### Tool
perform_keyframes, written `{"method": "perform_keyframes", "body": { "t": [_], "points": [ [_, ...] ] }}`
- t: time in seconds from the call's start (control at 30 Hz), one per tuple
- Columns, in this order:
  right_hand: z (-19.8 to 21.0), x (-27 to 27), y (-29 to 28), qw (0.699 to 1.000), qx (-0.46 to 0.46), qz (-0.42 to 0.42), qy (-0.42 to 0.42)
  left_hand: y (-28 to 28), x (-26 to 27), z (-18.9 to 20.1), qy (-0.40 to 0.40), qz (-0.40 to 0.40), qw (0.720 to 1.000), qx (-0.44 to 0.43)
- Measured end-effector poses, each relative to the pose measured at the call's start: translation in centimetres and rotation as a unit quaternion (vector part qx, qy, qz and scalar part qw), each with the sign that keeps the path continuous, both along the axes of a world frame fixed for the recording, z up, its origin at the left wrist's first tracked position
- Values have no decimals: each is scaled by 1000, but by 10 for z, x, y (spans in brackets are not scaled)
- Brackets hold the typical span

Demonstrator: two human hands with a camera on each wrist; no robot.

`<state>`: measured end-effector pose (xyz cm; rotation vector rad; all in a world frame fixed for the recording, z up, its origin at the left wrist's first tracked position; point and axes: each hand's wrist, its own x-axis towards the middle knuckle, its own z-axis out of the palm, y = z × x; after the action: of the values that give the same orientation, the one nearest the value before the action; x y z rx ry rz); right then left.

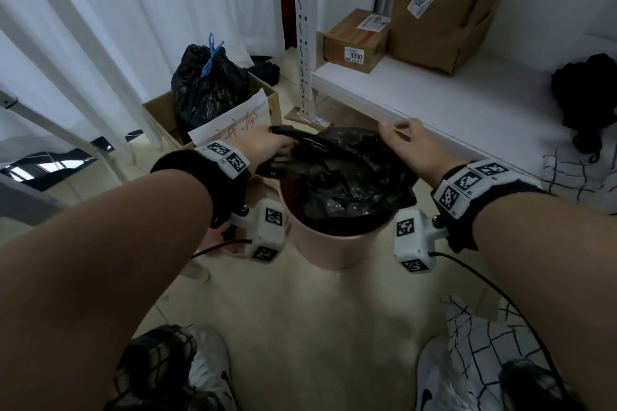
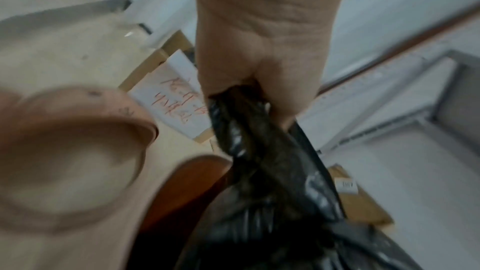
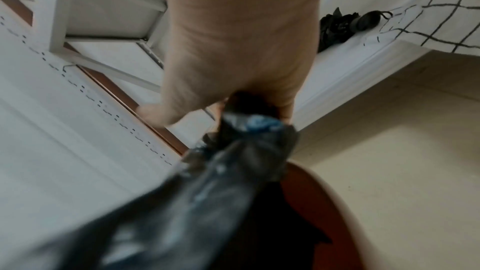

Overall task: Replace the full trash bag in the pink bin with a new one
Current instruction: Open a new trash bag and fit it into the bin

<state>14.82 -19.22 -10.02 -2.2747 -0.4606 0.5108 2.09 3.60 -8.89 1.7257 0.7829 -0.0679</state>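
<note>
A round pink bin (image 1: 330, 248) stands on the floor between my forearms. A crumpled black trash bag (image 1: 347, 173) hangs into its mouth, with its top edge held up above the rim. My left hand (image 1: 272, 143) grips the bag's left edge, and the left wrist view shows the plastic (image 2: 249, 130) bunched in its curled fingers. My right hand (image 1: 405, 142) grips the right edge; the right wrist view shows black plastic (image 3: 249, 143) pinched in that fist. A tied full black bag (image 1: 207, 87) with blue ties sits in a cardboard box at the back left.
A white shelf (image 1: 434, 100) runs along the right with two cardboard parcels (image 1: 444, 10) and a black cloth (image 1: 587, 93). Its slotted white post (image 1: 305, 33) stands just behind the bin. A pink lid (image 2: 67, 151) lies left of the bin. White curtains hang on the left.
</note>
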Motion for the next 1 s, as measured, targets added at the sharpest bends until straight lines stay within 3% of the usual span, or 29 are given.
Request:
{"method": "perform_keyframes", "body": {
  "t": [0.07, 0.17, 0.23, 0.3, 0.4, 0.57, 0.63, 0.7, 0.73, 0.8, 0.87, 1.0],
  "points": [
    [3, -3, 4, 991, -75, 107, 9, -6, -4, 8, 56, -107, 992, -18],
    [-1, -9, 14, 934, -248, 253, -57, -3, -6, 13, 147, -240, 946, 160],
    [-2, -16, 23, 907, -295, 275, -121, -1, -6, 10, 170, -257, 918, 249],
    [0, -19, 29, 924, -268, 229, -150, 1, -4, 3, 122, -220, 932, 262],
    [6, -21, 35, 959, -186, 155, -148, -6, -2, 3, 37, -141, 965, 219],
    [10, -34, 35, 935, -245, 204, -157, -15, 5, 1, -31, -34, 984, 173],
    [8, -39, 41, 933, -244, 216, -154, -21, 9, 1, -77, 10, 995, 58],
    [4, -40, 45, 929, -263, 220, -136, -26, 15, 1, -126, 57, 986, -98],
    [1, -40, 45, 925, -281, 224, -120, -26, 18, 0, -138, 77, 980, -120],
    [-3, -36, 40, 916, -317, 234, -80, -21, 23, -3, -130, 107, 984, -65],
    [-6, -31, 32, 904, -347, 239, -67, -13, 26, -8, -97, 107, 987, 71],
    [6, -23, 19, 896, -389, 120, -178, -2, 19, -10, -10, -45, 937, 346]
  ]
}}
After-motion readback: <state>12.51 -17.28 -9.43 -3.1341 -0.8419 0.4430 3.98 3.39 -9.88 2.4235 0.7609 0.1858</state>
